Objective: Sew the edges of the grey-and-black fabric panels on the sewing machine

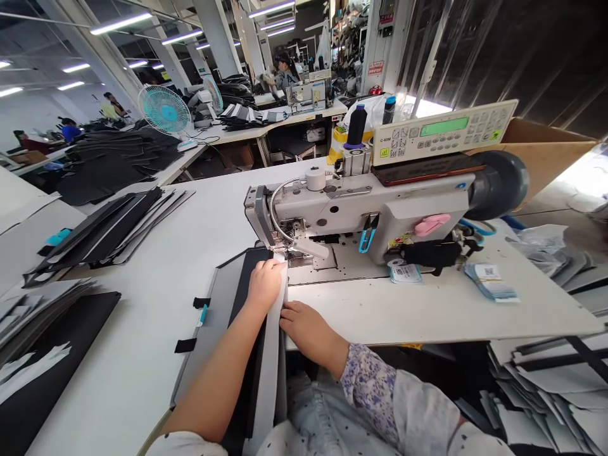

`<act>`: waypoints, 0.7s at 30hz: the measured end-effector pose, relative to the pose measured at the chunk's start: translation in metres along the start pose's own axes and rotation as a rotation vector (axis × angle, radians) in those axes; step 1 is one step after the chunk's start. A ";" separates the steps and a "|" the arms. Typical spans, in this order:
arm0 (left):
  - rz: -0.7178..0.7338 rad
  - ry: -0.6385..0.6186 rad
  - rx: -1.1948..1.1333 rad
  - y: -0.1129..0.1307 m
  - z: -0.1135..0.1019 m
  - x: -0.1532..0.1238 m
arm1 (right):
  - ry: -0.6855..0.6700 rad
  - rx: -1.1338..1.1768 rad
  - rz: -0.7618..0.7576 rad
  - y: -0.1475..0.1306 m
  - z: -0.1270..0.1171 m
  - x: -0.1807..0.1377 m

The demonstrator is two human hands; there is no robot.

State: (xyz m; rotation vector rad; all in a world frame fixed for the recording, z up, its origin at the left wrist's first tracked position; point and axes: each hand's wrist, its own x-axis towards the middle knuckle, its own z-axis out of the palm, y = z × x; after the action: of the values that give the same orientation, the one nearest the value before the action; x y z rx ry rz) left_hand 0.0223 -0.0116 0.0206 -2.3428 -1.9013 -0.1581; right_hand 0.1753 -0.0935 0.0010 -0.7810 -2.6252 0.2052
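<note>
A long grey and black fabric panel (223, 304) lies on the white table (156, 329) and runs up to the needle of a grey sewing machine (361, 212). My left hand (264, 284) rests on the panel just in front of the presser foot, fingers curled down onto the cloth. At the panel's grey right edge strip (274, 354), near the table's front edge, my right hand (306, 329) pinches the strip with its fingers closed.
Stacks of black cut pieces (104, 231) lie on the table's left and at the far left front (42, 354). Paper labels (489, 282) lie right of the machine. More grey pieces (546, 392) pile at the lower right. A fan (164, 111) and other workers are behind.
</note>
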 end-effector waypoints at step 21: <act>-0.144 -0.291 -0.136 0.012 -0.024 -0.007 | 0.059 0.005 0.139 0.017 0.013 0.017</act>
State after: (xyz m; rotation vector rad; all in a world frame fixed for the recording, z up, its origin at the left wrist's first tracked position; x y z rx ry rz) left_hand 0.0323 -0.0249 0.0432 -2.4274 -2.2612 0.0452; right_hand 0.1652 -0.0702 -0.0095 -0.9548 -2.5159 0.2229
